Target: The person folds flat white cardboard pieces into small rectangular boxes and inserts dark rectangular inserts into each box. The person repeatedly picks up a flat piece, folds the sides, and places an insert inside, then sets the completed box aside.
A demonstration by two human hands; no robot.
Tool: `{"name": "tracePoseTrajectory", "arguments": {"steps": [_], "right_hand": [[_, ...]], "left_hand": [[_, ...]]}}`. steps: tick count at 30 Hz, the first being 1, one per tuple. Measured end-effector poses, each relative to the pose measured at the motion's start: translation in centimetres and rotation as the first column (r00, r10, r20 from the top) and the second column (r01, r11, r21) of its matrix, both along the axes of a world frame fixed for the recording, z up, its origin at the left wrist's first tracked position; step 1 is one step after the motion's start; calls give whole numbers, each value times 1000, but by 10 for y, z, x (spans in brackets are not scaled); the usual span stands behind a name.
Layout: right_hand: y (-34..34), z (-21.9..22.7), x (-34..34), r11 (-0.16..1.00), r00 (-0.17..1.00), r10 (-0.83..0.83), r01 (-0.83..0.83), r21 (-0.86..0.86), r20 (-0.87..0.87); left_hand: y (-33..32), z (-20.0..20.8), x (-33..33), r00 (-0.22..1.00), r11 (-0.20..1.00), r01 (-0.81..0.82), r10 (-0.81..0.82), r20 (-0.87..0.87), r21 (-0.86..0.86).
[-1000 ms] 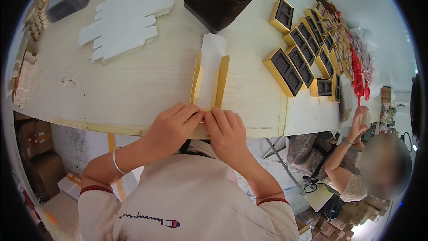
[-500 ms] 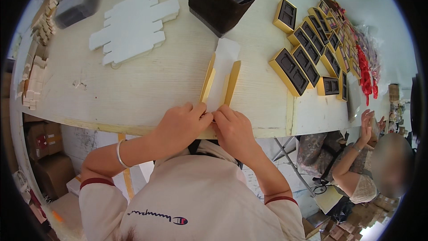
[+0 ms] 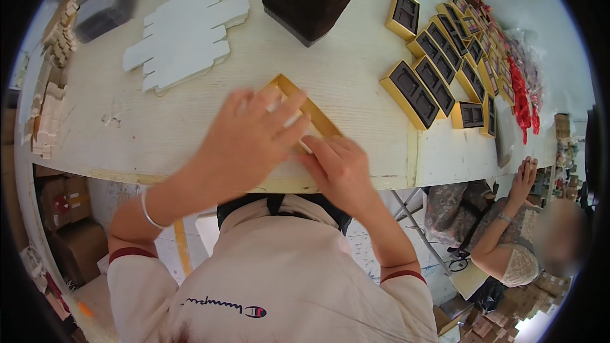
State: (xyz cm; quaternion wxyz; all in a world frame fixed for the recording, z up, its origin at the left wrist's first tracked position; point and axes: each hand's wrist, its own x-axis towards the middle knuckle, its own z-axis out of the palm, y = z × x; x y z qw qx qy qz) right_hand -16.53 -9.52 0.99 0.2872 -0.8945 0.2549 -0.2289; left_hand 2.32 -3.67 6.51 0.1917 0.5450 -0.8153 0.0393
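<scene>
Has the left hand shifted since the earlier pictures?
Yes. The left hand has moved forward, away from the wearer: it is now farther in from the near table edge.

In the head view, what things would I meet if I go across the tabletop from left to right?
Pale stacked pieces → stack of flat white cut-outs → gold box being handled → nearest long gold box with a black insert → shiny red material.
</scene>
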Motion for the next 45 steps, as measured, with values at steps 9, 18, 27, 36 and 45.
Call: {"name": "tracePoseTrajectory", "arguments": {"steps": [9,18,27,36,45], "right_hand": [[-10,10,-24,972,995,97,-100,-214,-25],[-34,-1,-6,898,926,339,-371,-237,-164],[-21,-14,10,978,978,207,-207,-20,38],[-10,-2,9,971,978,168,-142,193,-123],[-2,-5,-14,932,932,354,-358,-53,-76]], "left_hand": [[36,-57,19,943,944,165,-66,-327,286],[22,-38,36,950,948,192,-115,-291,252],[22,-69,28,881,970,140,-30,-473,198],[25,-69,-1,766,967,2,162,-623,254],[26,-67,3,747,958,26,172,-642,286]]}}
